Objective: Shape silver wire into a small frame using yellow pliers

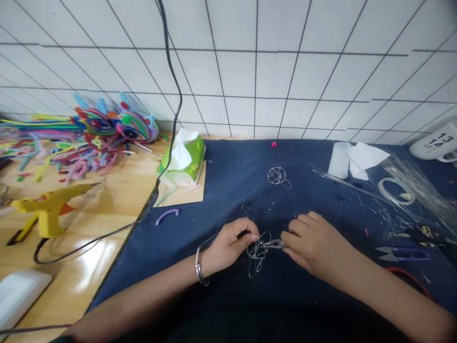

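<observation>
My left hand [232, 242], with a bangle at the wrist, pinches a tangle of thin silver wire [255, 263] between thumb and forefinger. Loops of this wire hang below the fingertips. My right hand [310, 240] is closed around pliers [274, 244], whose metal jaws point left and meet the wire at its right side. The plier handles are hidden in the palm, and I cannot tell whether the jaws grip the wire. Farther back on the dark blue cloth [228, 190] lies a round wire piece [277, 176] with threads across it.
Left on the wood are a yellow glue gun [52, 207], colourful pipe cleaners [82, 157] and a green tissue pack [183, 159]. To the right lie purple thread snips [405, 253], loose wires [421, 190], a wire coil [396, 191] and a white mug [435, 143]. A black cord [173, 95] hangs down.
</observation>
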### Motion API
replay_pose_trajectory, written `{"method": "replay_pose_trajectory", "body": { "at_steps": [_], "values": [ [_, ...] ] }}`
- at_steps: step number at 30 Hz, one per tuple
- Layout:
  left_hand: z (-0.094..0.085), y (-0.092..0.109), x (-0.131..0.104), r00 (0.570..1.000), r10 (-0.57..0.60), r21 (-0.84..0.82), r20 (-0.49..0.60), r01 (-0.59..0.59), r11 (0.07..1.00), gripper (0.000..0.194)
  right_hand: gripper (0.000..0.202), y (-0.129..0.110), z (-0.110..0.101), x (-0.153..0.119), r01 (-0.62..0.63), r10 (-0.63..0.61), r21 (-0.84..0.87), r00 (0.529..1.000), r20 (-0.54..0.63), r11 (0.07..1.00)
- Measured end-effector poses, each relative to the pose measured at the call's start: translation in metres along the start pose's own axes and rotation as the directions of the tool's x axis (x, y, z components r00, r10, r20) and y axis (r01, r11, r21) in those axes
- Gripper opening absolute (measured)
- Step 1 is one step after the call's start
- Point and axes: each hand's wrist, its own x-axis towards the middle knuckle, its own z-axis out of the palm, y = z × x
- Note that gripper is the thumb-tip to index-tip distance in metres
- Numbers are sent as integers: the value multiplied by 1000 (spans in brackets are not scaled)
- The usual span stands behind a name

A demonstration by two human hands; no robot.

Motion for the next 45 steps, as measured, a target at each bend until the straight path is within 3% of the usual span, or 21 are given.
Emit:
{"method": "replay_pose_trajectory", "body": {
  "at_steps": [5, 14, 30, 41, 45],
  "values": [
    [-1, -2, 1, 999, -45, -140, 21, 48, 989, 13, 10, 4, 1, -3, -25, 24, -10, 996, -82, 1000],
    [-2, -5, 2, 994, -71, -337, 80, 94, 937, 14, 15, 7, 21, -9, 29, -42, -63, 974, -221, 998],
    [-2, -2, 2, 985, -122, -399, 122, 161, 903, 16, 21, 9, 46, -15, 83, -140, -154, 904, -404, 984],
    [-4, 1, -1, 981, -120, -394, 150, 171, 903, 15, 26, 12, 48, -24, 162, -321, -336, 805, -499, 928],
    [-5, 2, 0, 987, -111, -342, 113, 143, 929, 14, 25, 13, 47, -24, 190, -388, -403, 778, -495, 895]
  ]
}}
